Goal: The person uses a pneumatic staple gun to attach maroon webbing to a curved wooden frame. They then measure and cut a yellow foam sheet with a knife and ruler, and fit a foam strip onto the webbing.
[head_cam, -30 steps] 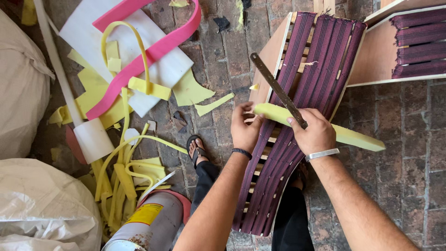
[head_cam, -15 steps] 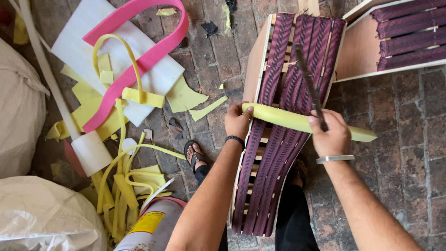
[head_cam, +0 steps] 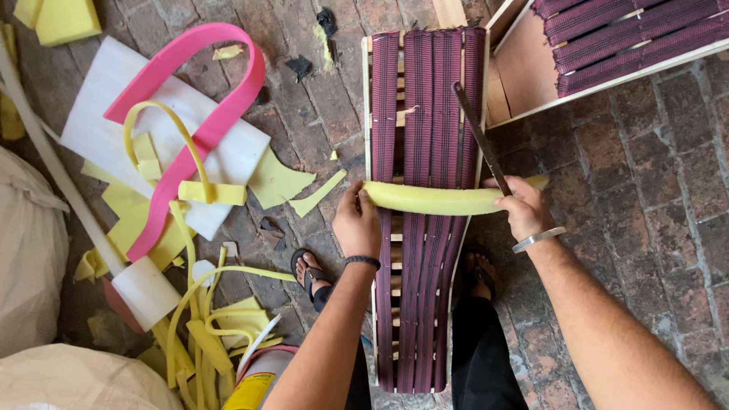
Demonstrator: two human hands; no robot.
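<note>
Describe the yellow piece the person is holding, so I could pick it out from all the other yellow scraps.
Find the upright wooden frame with maroon webbing in the middle of the brick floor. Lying straight across it is a long yellow foam strip, with the left hand on one end and the right hand near the other. Unlike the loose scraps at left, it is off the floor.

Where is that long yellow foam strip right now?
The yellow foam strip lies crosswise over the maroon webbed frame, mid-picture, held at its ends by the left hand and right hand.
</note>
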